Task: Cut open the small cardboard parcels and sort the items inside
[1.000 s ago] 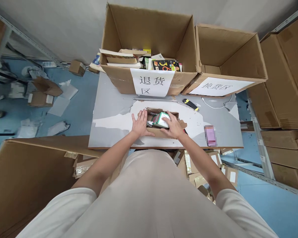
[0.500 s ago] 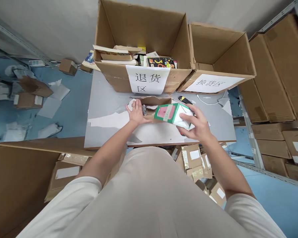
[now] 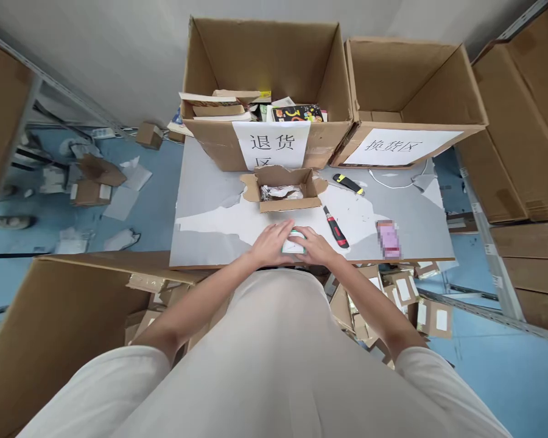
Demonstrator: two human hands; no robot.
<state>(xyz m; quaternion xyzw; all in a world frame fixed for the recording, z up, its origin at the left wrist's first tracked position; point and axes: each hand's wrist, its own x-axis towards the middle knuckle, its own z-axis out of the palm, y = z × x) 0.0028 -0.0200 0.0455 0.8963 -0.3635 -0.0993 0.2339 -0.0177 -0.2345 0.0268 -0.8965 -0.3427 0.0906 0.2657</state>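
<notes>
Between my two hands, near the table's front edge, is a small white and green box [image 3: 293,243], its top facing up. My left hand [image 3: 272,244] curls round its left side. On the right side my right hand [image 3: 316,246] grips it with bent fingers. Just beyond stands a small open cardboard carton [image 3: 283,205] with crumpled packing paper [image 3: 281,192] inside and its flaps spread. A red and black utility knife [image 3: 335,227] lies to the right of my right hand.
A yellow and black utility knife [image 3: 348,184] lies behind the red one. Farther right is a pink blurred item [image 3: 388,238]. Two large cardboard boxes with paper signs stand at the back: one [image 3: 210,143] holds books, the other is on the right [image 3: 347,149]. A big carton [image 3: 73,304] stands lower left.
The white and green box has moved from above the small carton down to the table's front. My left hand has left the carton and joined my right hand on the box.
</notes>
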